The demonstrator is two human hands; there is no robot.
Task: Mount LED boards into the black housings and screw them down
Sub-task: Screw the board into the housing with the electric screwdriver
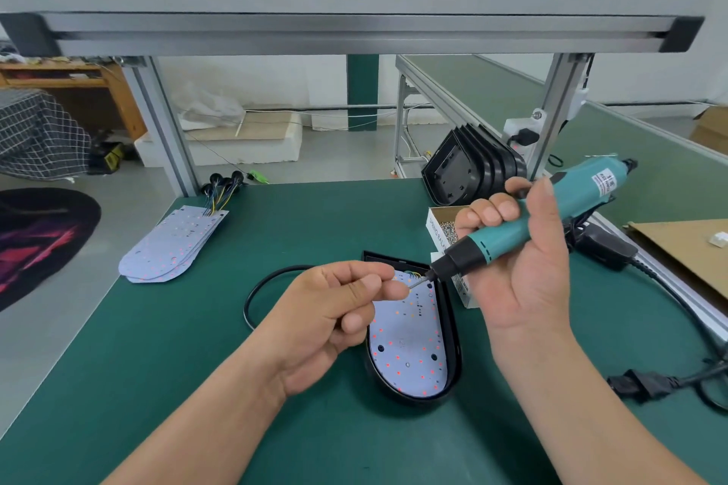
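A black housing [453,339] lies on the green mat [197,366] with a white LED board [409,350] seated inside it. My right hand [516,272] grips a teal electric screwdriver [551,217], its black nose and bit angled down-left over the board's top end. My left hand [342,311] pinches something small at the bit's tip, thumb against forefinger; what it holds is too small to make out. A black cable [256,287] loops out to the left from the housing.
A stack of LED boards [173,244] with wired black plugs lies at the back left. Several empty black housings [468,165] lean at the back right beside an open box of screws [443,230]. The screwdriver's power cord and plug [646,386] trail at the right.
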